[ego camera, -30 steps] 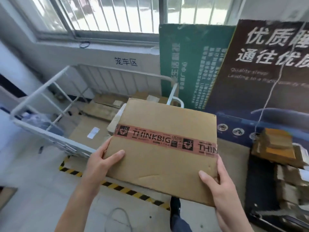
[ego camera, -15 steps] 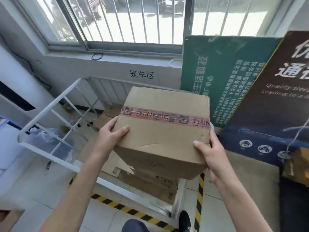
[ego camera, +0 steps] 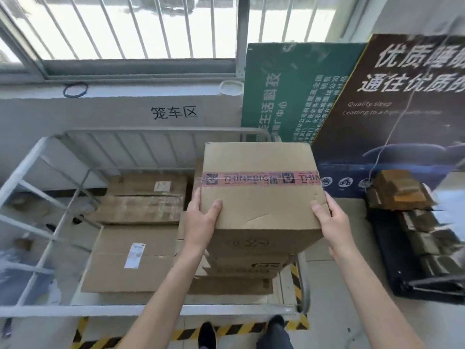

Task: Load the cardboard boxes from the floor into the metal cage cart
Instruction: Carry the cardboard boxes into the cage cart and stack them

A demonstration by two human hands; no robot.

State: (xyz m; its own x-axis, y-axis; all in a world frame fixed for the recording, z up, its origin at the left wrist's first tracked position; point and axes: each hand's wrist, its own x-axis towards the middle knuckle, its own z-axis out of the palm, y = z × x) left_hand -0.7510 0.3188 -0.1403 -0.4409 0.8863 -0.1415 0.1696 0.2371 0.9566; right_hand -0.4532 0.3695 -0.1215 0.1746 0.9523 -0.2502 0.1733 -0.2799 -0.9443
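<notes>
Box in hand: I hold a taped cardboard box (ego camera: pixel 260 190), pink THINKBIG tape across its top, over the right side of the metal cage cart (ego camera: pixel 161 309).
Left hand (ego camera: pixel 201 220): fingers wrapped round the box's near left corner, thumb pressed on top.
Right hand (ego camera: pixel 332 217): fingers clasp the near right corner, thumb on the top edge.
Below the box: a stack of boxes (ego camera: pixel 241 268); whether they touch, I cannot tell.
At 9 o'clock: flat cardboard boxes (ego camera: pixel 136 258) lying in the cart.
At 3 o'clock: more packages (ego camera: pixel 402 195) on the floor.
</notes>
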